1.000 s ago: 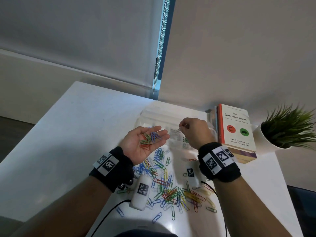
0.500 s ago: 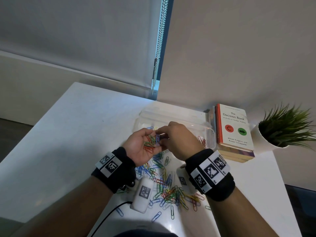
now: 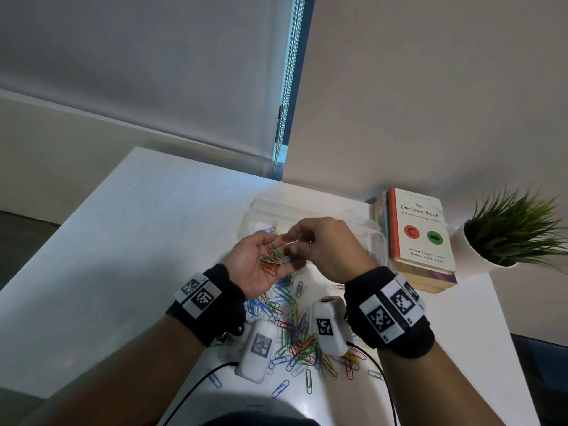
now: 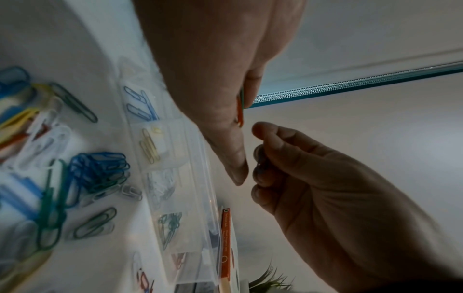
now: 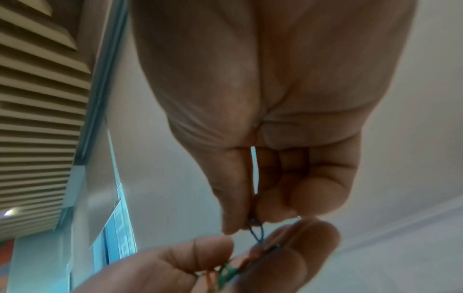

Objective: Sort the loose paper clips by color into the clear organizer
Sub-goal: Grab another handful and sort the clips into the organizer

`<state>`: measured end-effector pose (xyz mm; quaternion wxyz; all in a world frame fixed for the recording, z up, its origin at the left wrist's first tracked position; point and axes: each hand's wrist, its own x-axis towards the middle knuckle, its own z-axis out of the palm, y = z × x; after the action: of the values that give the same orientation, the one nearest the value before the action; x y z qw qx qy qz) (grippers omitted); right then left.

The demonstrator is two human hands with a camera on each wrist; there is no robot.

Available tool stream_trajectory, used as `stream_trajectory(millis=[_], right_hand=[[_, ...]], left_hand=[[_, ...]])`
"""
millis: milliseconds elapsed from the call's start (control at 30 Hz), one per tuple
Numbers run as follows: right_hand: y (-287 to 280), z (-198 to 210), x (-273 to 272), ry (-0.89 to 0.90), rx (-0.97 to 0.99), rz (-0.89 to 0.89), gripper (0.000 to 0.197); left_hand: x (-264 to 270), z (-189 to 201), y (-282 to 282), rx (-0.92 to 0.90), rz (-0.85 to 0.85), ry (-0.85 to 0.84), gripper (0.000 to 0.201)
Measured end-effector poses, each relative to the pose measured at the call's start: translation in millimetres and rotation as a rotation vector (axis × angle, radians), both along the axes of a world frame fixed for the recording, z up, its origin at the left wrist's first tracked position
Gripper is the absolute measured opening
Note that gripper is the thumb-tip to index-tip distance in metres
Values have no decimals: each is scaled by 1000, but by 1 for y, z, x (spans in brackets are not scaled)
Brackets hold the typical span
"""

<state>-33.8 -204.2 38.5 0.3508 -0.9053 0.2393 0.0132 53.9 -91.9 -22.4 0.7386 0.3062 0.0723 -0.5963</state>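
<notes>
Over the organizer (image 3: pixel 373 238) our right hand (image 3: pixel 330 250) is back from its trip to the compartments and now pinches a blue clip (image 5: pixel 258 235) out of the left hand (image 3: pixel 252 265), which is cupped palm-up round a small bunch of green and orange clips (image 3: pixel 272 259), so we judge one drop is done and the next pick has begun. Most clips still sit loose in the pile (image 3: pixel 295 339) on the worktop (image 3: pixel 123 241), with blue, yellow, white, green and red started in their compartments. Book (image 3: pixel 421 226) and plant (image 3: pixel 510 232) stand right of the organizer, out of the way; the wrist cameras hang over the pile and partly hide it.
</notes>
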Motion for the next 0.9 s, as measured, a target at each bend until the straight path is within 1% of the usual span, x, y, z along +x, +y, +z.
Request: stream_trajectory(millis=[100, 200, 333, 467, 600, 800, 900], right_hand=[[4, 0, -2, 73, -32, 59, 18], [8, 2, -4, 69, -61, 87, 22], [11, 4, -4, 76, -93, 91, 25], [10, 1, -2, 121, -138, 122, 14], [7, 0, -1, 83, -106, 149, 25], [-12, -5, 11, -25, -88, 20, 10], [-17, -4, 30, -57, -62, -36, 11]], left_hand=[[0, 2, -1, 0, -10, -27, 49], [0, 4, -1, 38, -2, -51, 51], [-1, 5, 0, 86, 2, -49, 47], [-1, 5, 1, 77, 9, -39, 45], [2, 5, 5, 64, 22, -28, 43], [11, -2, 13, 100, 58, -30, 39], [13, -6, 20, 102, 73, 0, 41]])
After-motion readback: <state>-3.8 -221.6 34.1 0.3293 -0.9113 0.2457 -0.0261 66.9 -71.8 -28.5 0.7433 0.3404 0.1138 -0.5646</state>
